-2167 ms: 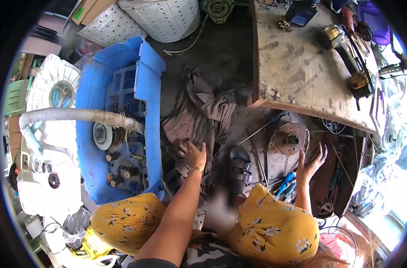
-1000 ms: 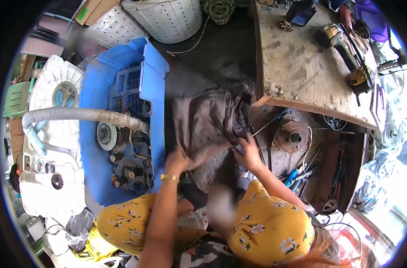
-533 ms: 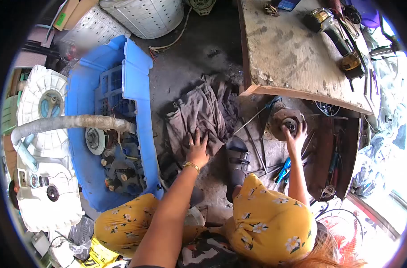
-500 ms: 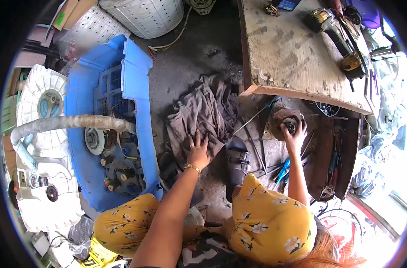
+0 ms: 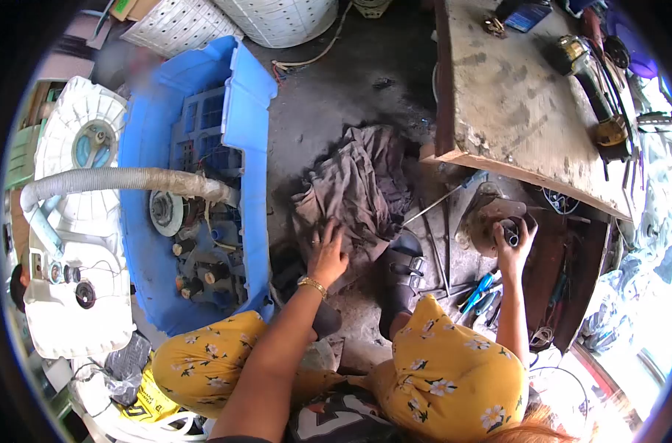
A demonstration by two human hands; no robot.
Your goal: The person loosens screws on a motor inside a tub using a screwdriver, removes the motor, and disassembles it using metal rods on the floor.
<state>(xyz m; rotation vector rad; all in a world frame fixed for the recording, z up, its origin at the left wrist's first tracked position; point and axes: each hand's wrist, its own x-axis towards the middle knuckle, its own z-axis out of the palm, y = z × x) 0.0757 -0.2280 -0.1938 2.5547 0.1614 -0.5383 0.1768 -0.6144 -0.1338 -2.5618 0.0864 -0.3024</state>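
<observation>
Left hand (image 5: 327,255) lies flat, fingers spread, on the grey-brown cloth (image 5: 358,192) that sits crumpled on the dark floor (image 5: 328,96) between the blue tub (image 5: 251,96) and the tabletop (image 5: 513,111). Right hand (image 5: 514,240) is closed round the rusty motor part (image 5: 491,221), fingers wrapped over its hub – the part sits on the floor just under the tabletop edge, near the cloth but apart from it. Blue tub lies on its side, open toward the camera; inside: a pulley wheel (image 5: 164,212), small dark cylindrical fittings and wiring, with a corrugated grey hose (image 5: 122,181) running across its mouth. White drum housing (image 5: 70,221) just left of the tub. Perforated white drum (image 5: 284,18) at the top, cut off by the frame. On the tabletop – a yellow-and-black power tool (image 5: 594,88) and a dark blue object at the far edge, too cropped to identify. Blue-handled tools (image 5: 477,292) lie on the floor by the person's right knee. A black sandal (image 5: 402,273) shows by the lower edge of the cloth; the foot in it is mostly hidden by the yellow floral garment (image 5: 454,376). Clutter under the tabletop is in shadow, hard to make out
</observation>
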